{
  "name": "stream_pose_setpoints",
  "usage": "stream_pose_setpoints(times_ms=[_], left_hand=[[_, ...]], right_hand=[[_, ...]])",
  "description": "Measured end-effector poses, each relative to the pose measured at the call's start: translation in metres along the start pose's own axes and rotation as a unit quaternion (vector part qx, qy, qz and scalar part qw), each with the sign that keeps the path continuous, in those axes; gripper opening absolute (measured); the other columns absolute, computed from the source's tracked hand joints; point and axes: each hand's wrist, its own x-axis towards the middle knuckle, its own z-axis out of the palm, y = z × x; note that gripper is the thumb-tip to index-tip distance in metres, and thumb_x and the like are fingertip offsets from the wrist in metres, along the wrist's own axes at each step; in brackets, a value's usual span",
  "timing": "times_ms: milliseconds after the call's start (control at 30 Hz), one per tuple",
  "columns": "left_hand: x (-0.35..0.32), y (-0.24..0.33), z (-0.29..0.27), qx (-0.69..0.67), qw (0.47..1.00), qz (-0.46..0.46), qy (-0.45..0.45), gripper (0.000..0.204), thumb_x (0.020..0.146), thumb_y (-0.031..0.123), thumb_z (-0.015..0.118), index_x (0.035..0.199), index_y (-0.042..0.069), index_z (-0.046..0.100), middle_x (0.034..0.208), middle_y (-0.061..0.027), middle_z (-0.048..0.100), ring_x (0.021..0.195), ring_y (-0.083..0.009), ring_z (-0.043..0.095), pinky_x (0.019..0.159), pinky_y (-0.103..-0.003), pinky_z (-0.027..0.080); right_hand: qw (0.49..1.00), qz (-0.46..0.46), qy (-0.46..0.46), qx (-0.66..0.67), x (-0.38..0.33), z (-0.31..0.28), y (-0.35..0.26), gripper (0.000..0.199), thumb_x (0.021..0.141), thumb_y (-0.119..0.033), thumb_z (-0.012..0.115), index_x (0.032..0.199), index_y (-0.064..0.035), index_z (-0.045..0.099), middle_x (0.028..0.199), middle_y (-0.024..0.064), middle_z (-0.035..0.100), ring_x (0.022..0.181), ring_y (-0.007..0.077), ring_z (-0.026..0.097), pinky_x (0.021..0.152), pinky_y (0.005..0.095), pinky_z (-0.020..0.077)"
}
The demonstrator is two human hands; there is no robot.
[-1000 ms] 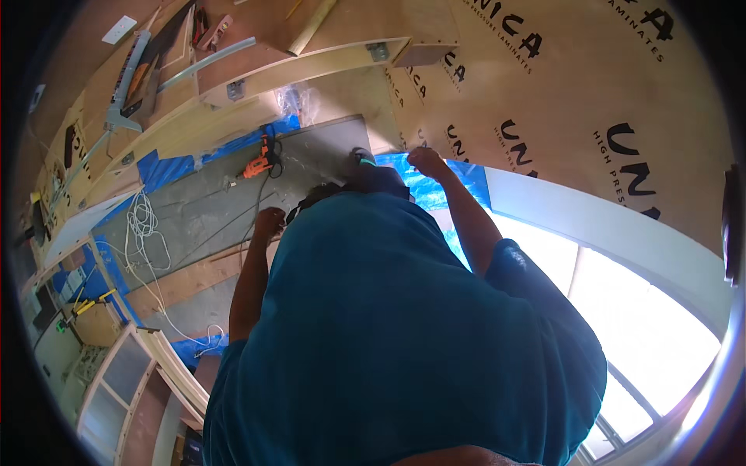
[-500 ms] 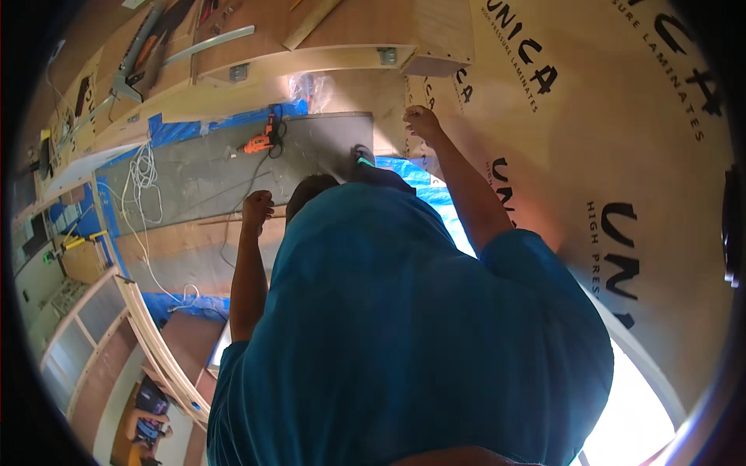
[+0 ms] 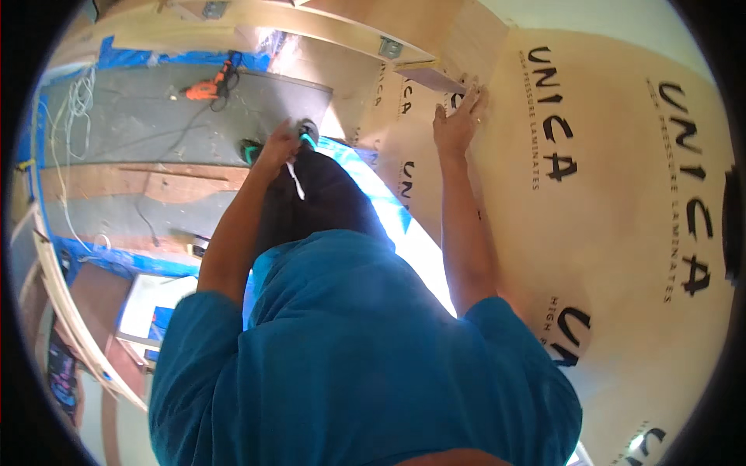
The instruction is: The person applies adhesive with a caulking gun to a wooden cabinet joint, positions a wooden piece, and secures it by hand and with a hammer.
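Since a second ago my right hand (image 3: 458,123) has risen from the blue-covered strip up onto the laminate sheet (image 3: 622,233), and my left hand (image 3: 278,144) has come in from the floor side to sit over my dark trousers (image 3: 322,198).

Right hand: fingers spread, palm flat against the sheet near its upper left edge, just below a dark wooden lip (image 3: 435,78). Left hand: curled; whether it grips anything I cannot tell.

Edges and room: the sheet's left edge runs down beside my right forearm, close against a bright blue-edged strip (image 3: 388,202). Open floor (image 3: 132,124) lies well to the left, with an orange drill (image 3: 203,88) and a white cable (image 3: 74,101) lying on it, both well apart from my hands.

The sheet is pale tan, smooth, printed with repeated dark lettering, and fills the right side of the view, standing tilted beside me.
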Motion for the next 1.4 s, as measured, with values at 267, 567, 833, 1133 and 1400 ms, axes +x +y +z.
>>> stream_pose_setpoints(times_ms=[267,567,833,1133,1400], left_hand=[[0.094,0.062,0.189,-0.071,0.990,0.027,-0.118,0.087,0.089,0.004,0.063,0.162,0.020,0.018,0.135,-0.0137,0.054,0.092,-0.0235,0.064,0.074,-0.041,0.056],[0.130,0.075,0.236,-0.173,0.977,0.041,-0.115,0.093,0.081,-0.002,0.061,0.162,0.018,0.020,0.152,-0.0128,0.040,0.095,-0.0211,0.061,0.072,-0.038,0.054],[0.136,0.068,0.259,-0.242,0.966,0.047,-0.079,0.087,0.084,-0.004,0.056,0.161,0.020,0.025,0.147,-0.0097,0.043,0.089,-0.0201,0.062,0.070,-0.036,0.055],[0.128,0.074,0.261,-0.207,0.976,0.044,-0.058,0.081,0.085,-0.003,0.055,0.157,0.024,0.032,0.123,-0.0096,0.052,0.084,-0.0206,0.065,0.067,-0.038,0.058],[0.114,0.071,0.265,-0.269,0.955,0.051,-0.111,0.096,0.078,-0.004,0.058,0.160,0.028,0.021,0.115,-0.0134,0.054,0.084,-0.0266,0.067,0.068,-0.041,0.060]], right_hand=[[0.964,-0.147,-0.070,-0.210,0.095,0.006,0.026,0.108,0.074,-0.019,0.084,0.160,-0.0079,0.020,0.164,0.0230,0.022,0.148,0.0441,0.028,0.120,0.0483,0.0307],[0.947,-0.109,-0.142,-0.268,0.116,-0.003,0.020,0.105,0.072,-0.024,0.083,0.159,-0.0121,0.027,0.162,0.0185,0.033,0.145,0.0329,0.040,0.113,0.0409,0.0436],[0.950,-0.117,-0.148,-0.247,0.115,-0.006,0.019,0.100,0.072,-0.025,0.082,0.158,-0.0113,0.032,0.160,0.0197,0.036,0.143,0.0358,0.043,0.110,0.0426,0.0458],[0.951,-0.120,-0.136,-0.251,0.118,-0.002,0.024,0.104,0.072,-0.033,0.084,0.158,-0.0119,0.030,0.161,0.0196,0.034,0.144,0.0363,0.041,0.111,0.0424,0.0448],[0.950,-0.105,-0.142,-0.258,0.115,-0.002,0.022,0.106,0.071,-0.029,0.086,0.159,-0.0106,0.029,0.162,0.0183,0.033,0.146,0.0358,0.038,0.113,0.0417,0.0427]])
